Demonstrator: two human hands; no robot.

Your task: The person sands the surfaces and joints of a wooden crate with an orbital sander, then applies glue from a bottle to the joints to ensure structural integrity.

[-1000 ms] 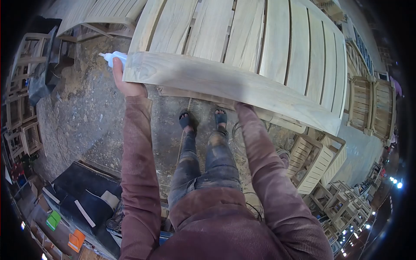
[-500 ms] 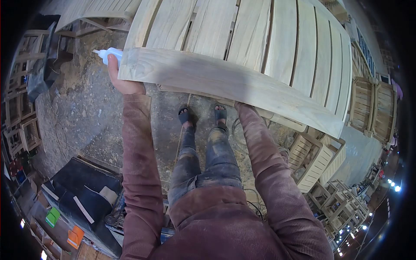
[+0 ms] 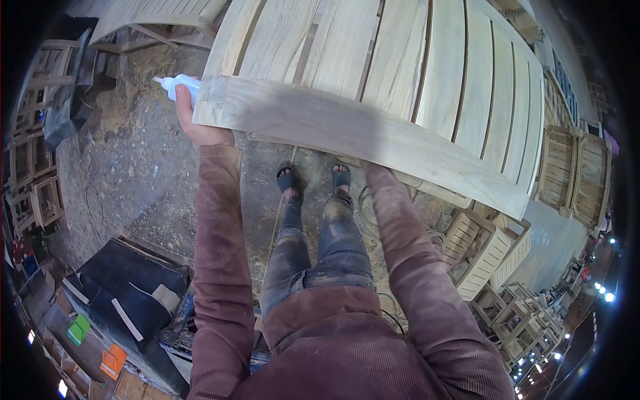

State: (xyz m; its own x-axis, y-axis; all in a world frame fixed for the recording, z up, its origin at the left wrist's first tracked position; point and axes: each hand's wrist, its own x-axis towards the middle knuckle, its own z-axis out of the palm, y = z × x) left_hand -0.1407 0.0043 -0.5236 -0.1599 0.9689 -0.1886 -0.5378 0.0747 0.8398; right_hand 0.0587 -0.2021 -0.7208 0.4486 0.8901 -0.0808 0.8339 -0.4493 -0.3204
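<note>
A slatted wooden tabletop (image 3: 333,50) with a pale edge board (image 3: 300,113) is in front of me. At its left corner my left hand (image 3: 202,127) is closed around a white squeeze bottle (image 3: 180,87) with a narrow nozzle pointing left. The same hand is up against the end of the edge board; part of its fingers is hidden behind the wood. My right hand is out of sight beneath the tabletop's near edge. Only the right sleeve (image 3: 407,220) shows, so its fingers and anything in them cannot be made out.
Stacked slatted wooden pieces (image 3: 475,243) stand at the right, with more wooden frames (image 3: 575,170) beyond. A black-covered bench (image 3: 127,287) is at lower left, near a green item (image 3: 79,329) and an orange item (image 3: 113,361). Cables lie on the dusty floor (image 3: 147,180).
The tabletop has shifted slightly to the right and down in view. My left hand and the bottle have moved right with it. My right hand stays hidden underneath.
</note>
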